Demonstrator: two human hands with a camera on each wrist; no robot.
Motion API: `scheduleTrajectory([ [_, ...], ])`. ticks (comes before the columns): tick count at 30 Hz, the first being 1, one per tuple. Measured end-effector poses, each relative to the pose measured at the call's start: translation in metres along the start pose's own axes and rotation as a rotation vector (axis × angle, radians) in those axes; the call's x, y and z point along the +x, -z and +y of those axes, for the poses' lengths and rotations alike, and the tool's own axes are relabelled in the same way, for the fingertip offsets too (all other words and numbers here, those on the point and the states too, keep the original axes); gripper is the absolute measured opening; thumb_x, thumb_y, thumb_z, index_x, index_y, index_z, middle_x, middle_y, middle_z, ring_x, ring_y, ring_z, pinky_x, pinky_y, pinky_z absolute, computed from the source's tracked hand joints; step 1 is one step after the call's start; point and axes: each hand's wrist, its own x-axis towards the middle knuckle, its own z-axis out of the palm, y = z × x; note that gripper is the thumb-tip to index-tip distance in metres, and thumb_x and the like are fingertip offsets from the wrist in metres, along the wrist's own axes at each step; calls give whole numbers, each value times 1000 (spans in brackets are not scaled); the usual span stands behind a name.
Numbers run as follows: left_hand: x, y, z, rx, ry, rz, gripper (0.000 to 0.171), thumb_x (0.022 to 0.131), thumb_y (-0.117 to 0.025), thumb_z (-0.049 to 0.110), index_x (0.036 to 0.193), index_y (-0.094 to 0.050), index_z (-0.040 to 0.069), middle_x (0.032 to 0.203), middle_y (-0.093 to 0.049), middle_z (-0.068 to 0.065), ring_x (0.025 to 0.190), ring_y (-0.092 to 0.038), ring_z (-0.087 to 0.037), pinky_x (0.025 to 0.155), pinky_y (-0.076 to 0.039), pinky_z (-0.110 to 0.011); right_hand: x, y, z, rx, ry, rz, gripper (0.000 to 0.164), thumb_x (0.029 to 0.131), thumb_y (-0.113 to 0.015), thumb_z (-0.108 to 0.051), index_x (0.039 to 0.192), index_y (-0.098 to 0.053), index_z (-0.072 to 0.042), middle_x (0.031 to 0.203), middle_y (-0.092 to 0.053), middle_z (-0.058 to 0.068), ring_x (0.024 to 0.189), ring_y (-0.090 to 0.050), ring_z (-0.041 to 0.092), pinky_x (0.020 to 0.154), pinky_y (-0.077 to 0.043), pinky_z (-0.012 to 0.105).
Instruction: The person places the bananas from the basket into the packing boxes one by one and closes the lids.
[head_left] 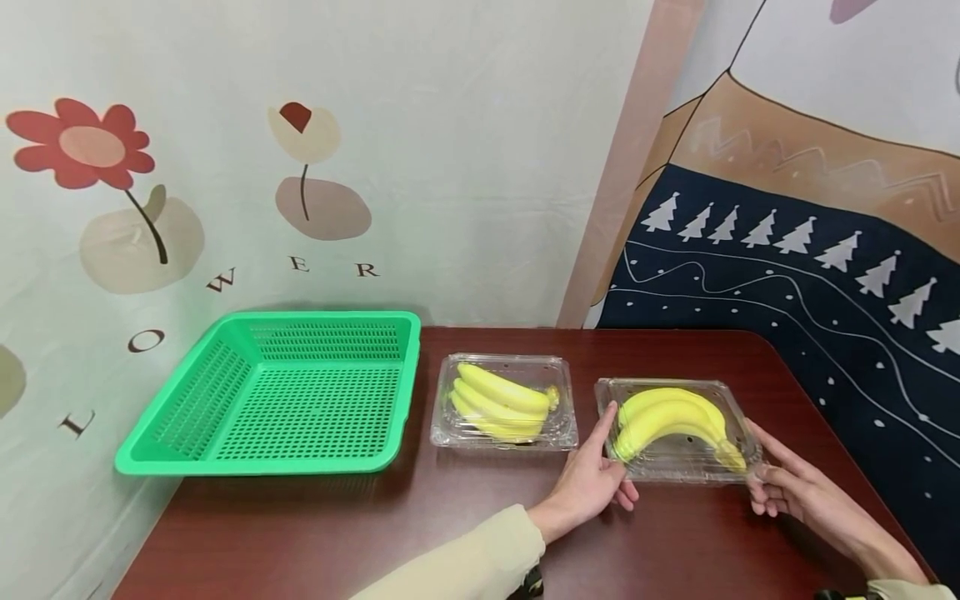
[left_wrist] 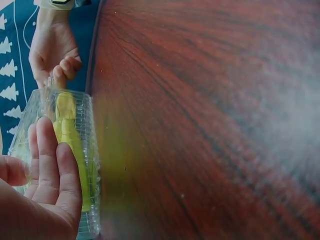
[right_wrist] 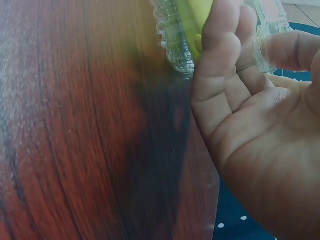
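A clear plastic clamshell box with yellow bananas inside is held between both hands. At its left end, my left hand grips the near corner, one digit along the side and the other fingers low at the front. My right hand pinches the box's right near corner between thumb and curled fingers. In the left wrist view, the left fingers overlap the box, hiding part of it. Close by on the left lies a second clear box, also holding bananas.
A green perforated plastic basket sits at the left of the dark red-brown table. Behind the table hangs a pale cloth with flowers and letters; a dark blue printed cloth with white trees borders the right side.
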Motion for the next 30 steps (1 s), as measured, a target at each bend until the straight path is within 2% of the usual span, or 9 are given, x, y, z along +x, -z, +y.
scheduleTrajectory([
  [6,0,0,1,-4,14,-3,90,96,-52,-9,165,-22,40,60,-69,-5,57,-72,-29,42,-44,-27,1,0,1,13,64,-21,67,110,-23,5,161,-21,-39,90,-58,4,78,-61,23,66,-51,41],
  [12,0,1,2,10,10,-1,92,95,-53,-11,165,-23,40,60,-69,-5,57,-73,-28,44,-50,-32,3,2,-1,-23,76,-54,68,110,-22,6,160,-20,-40,89,-58,10,78,-62,28,63,-45,45],
  [15,1,1,1,3,12,11,92,94,-54,-11,165,-23,39,60,-69,-4,56,-72,-26,45,-51,-32,5,0,-1,-55,70,-20,67,111,-24,5,160,-21,-40,88,-58,9,77,-64,25,65,-52,42],
  [20,1,2,-1,28,15,33,89,96,-56,-5,165,-23,41,60,-69,-3,56,-72,-23,46,-49,-28,8,-3,2,-80,82,23,68,110,-24,5,161,-22,-40,87,-60,8,77,-66,24,66,-55,37],
  [24,-1,3,0,76,27,23,89,95,-58,5,164,-19,44,63,-71,-1,59,-73,-21,54,-51,-24,6,-1,1,-60,24,33,69,111,-24,3,158,-25,-47,93,-65,5,85,-70,23,73,-56,31],
  [27,-2,4,1,147,23,12,91,93,-61,12,165,-16,42,67,-73,2,61,-72,-14,66,-52,-21,4,-1,-1,-110,-27,92,67,112,-26,-2,156,-27,-51,97,-68,7,90,-71,22,76,-56,29],
  [30,-3,6,0,263,-14,7,91,91,-63,19,166,-14,38,71,-73,7,63,-67,-4,72,-50,-20,2,-5,-4,-285,-51,233,60,113,-30,-9,161,-24,-44,100,-67,4,90,-70,18,75,-56,28],
])
